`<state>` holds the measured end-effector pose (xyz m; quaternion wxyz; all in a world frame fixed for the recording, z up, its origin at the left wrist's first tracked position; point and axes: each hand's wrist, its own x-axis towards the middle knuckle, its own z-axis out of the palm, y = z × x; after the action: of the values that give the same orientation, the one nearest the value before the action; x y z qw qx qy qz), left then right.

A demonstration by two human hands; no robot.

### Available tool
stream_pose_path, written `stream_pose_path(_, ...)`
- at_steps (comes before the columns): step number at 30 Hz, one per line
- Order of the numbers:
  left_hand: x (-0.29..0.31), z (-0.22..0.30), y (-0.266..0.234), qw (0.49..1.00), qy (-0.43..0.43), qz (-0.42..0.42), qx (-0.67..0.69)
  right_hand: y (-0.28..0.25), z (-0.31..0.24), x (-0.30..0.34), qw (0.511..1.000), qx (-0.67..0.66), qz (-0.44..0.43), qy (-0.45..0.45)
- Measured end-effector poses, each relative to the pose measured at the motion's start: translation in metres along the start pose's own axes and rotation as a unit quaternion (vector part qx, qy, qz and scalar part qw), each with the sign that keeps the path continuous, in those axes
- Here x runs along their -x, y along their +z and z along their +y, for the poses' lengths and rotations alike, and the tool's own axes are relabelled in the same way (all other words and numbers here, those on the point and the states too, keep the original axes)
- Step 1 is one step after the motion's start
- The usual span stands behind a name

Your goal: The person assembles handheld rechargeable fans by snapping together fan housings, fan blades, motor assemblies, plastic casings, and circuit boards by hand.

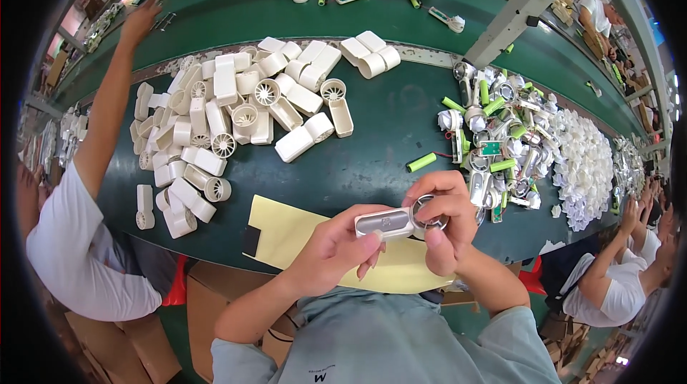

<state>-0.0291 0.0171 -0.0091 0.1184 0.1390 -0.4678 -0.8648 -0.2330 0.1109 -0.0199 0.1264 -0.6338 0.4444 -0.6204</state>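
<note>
I have one view only: a head-worn fisheye looking steeply down from close above my hands (401, 230) at lower centre. The green worktable (372, 141) fills mid-frame, bending toward the dark rim.

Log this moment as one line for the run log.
left hand: holds silver fan housing | right hand: pinches its round end | white shells: piled left | green cells: piled right

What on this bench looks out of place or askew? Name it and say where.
One green cylinder cell lies alone on the green table, apart from the part pile to its right. The yellow sheet sits skewed and overhangs the near edge. The left hand and right hand hold a silver fan casing; it looks undamaged.
</note>
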Motion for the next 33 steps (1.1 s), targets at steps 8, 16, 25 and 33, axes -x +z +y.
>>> stream_pose_path(8,0.006,-0.008,-0.009,1.0,0.009,0.006,-0.023,0.005,0.003,0.002,1.0,-0.027,0.007,-0.001)
stream_pose_path(16,-0.002,-0.008,0.009,0.963,0.083,0.072,-0.247,0.009,-0.011,-0.01,0.99,0.059,0.014,0.123)
stream_pose_path(25,-0.017,-0.023,0.006,0.76,0.371,0.14,-0.514,0.016,-0.016,-0.015,0.992,0.018,0.042,0.117)
stream_pose_path(33,-0.026,-0.01,0.003,0.782,0.378,0.135,-0.477,0.003,-0.019,-0.036,0.985,0.061,-0.043,0.158)
